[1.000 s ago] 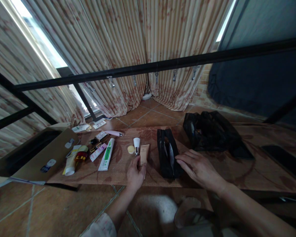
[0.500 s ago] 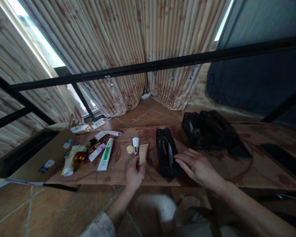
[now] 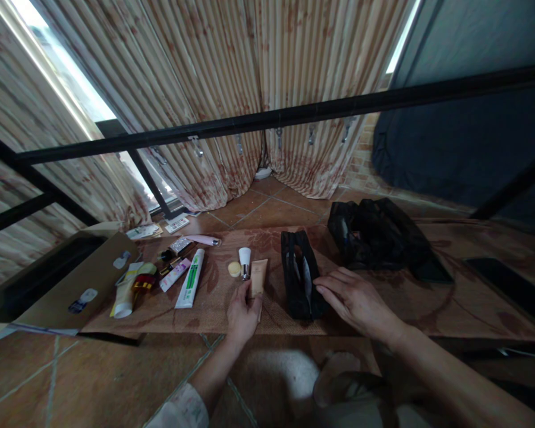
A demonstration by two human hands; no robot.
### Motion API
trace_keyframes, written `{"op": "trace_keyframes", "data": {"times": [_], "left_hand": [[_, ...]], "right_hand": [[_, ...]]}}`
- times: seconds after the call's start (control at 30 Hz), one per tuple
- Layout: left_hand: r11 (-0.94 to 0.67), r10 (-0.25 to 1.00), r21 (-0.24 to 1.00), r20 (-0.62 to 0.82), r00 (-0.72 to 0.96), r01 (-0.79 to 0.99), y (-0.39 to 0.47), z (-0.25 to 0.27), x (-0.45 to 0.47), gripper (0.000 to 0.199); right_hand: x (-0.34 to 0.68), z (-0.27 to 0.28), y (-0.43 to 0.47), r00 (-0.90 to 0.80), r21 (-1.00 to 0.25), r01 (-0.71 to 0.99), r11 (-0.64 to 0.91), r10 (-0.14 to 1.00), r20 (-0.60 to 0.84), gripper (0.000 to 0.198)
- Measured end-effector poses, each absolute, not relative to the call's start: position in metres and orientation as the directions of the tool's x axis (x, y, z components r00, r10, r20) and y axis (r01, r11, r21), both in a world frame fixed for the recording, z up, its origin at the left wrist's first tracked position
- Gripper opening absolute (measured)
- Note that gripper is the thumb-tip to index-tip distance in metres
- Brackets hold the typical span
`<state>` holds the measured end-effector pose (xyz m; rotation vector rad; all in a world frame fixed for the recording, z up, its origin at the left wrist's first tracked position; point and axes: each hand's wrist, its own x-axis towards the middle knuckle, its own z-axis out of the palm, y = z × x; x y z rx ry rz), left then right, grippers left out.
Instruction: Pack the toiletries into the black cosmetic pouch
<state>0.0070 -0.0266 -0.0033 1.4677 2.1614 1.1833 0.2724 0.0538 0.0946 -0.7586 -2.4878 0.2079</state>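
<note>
My left hand (image 3: 243, 314) is closed on the lower end of a beige cosmetic tube (image 3: 258, 274) at the cloth's front edge. Beyond its fingertips stand a small white bottle with a silver neck (image 3: 244, 259) and a round pale-yellow item (image 3: 234, 269). A small black pouch (image 3: 293, 285) lies unzipped to the right, something pale showing inside. My right hand (image 3: 350, 300) has its fingers closed at the pouch's right edge. A white-and-green tube (image 3: 191, 279) lies left of my left hand.
At the left are a cardboard box (image 3: 111, 267), a cream tube (image 3: 123, 297), a red-and-gold jar (image 3: 145, 282) and a pink wand-like item (image 3: 204, 239). A larger open black bag (image 3: 374, 238) and a dark phone-like slab (image 3: 512, 285) lie right. A black rail (image 3: 267, 122) crosses behind.
Both hands keep the same places on the tube and the pouch. Only a very slight shift of the view shows.
</note>
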Motion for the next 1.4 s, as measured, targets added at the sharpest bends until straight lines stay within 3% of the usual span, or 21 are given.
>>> {"op": "trace_keyframes", "data": {"times": [0.97, 1.2, 1.3, 1.4], "left_hand": [[0.147, 0.870, 0.768, 0.200, -0.451, 0.624, -0.027, -0.005, 0.007, 0.042], [0.149, 0.721, 0.864, 0.238, -0.651, 0.480, -0.019, -0.007, -0.022, 0.034], [0.149, 0.679, 0.840, 0.297, -0.672, 0.522, -0.003, -0.003, -0.044, 0.043], [0.063, 0.767, 0.829, 0.316, -0.558, 0.556, 0.016, 0.001, -0.062, 0.055]], "right_hand": [[0.273, 0.098, 0.053, -0.676, -0.251, 0.535, 0.807, 0.587, 0.446, 0.027], [0.273, 0.095, 0.054, -0.674, -0.270, 0.523, 0.809, 0.586, 0.450, 0.026], [0.273, 0.095, 0.054, -0.673, -0.273, 0.525, 0.806, 0.590, 0.447, 0.026], [0.273, 0.095, 0.054, -0.673, -0.279, 0.524, 0.805, 0.592, 0.443, 0.025]]}}
